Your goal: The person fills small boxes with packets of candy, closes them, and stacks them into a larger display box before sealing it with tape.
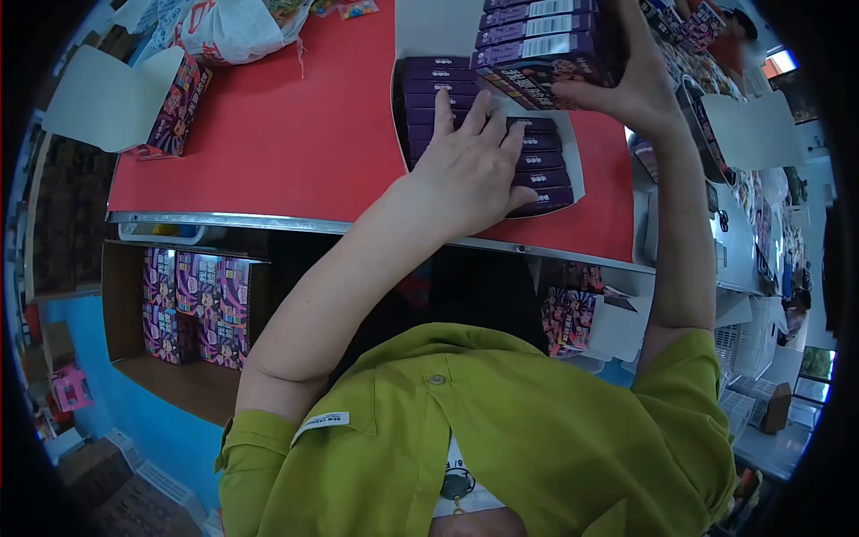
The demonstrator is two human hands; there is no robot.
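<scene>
My left hand (pixel 474 170) lies with its fingers spread over small purple boxes (pixel 541 161) packed in rows. These sit in an open white-walled carton (pixel 577 170) on the red tabletop (pixel 295 152). My right hand (pixel 631 98) grips a stack of purple printed boxes (pixel 537 67), raised and tilted above the carton's far right part. White barcode labels face up on the stack, and its near side carries a cartoon print. The fingers of my right hand behind the stack are hidden; the thumb presses on its near side.
On the table's left stands an open printed display box (pixel 174 112) with its white flap up. A white plastic bag (pixel 233 31) lies at the back. Below the table edge, a cardboard carton (pixel 130 304) holds several purple packages. More printed boxes (pixel 573 313) sit below right.
</scene>
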